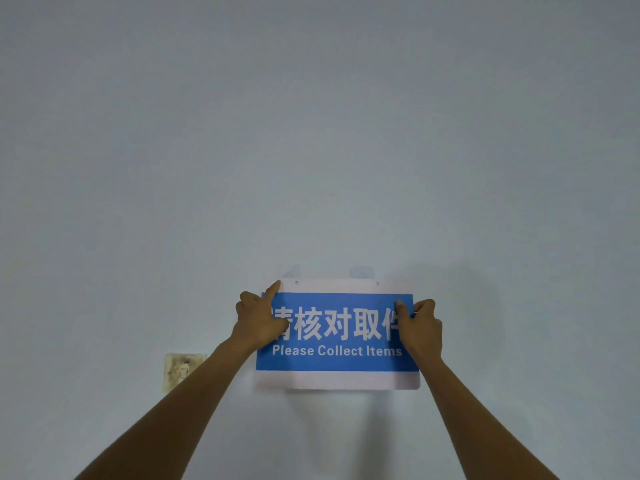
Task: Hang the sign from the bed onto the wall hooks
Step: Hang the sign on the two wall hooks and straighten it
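Observation:
A blue and white sign (337, 362) reading "Please Collect Items" is held flat against the pale wall, slightly below centre of the view. My left hand (258, 320) grips its left edge, index finger stretched up to the top left corner. My right hand (420, 325) pinches its right edge. Two small holes show along the sign's top white strip. Just above that strip, two clear wall hooks (362, 271) stick to the wall, the left hook (293, 270) fainter. The holes sit a little below the hooks.
A stained, yellowed wall switch plate (181, 370) sits to the lower left of the sign, close to my left forearm. The plain pale wall (311, 133) fills the remainder of the view.

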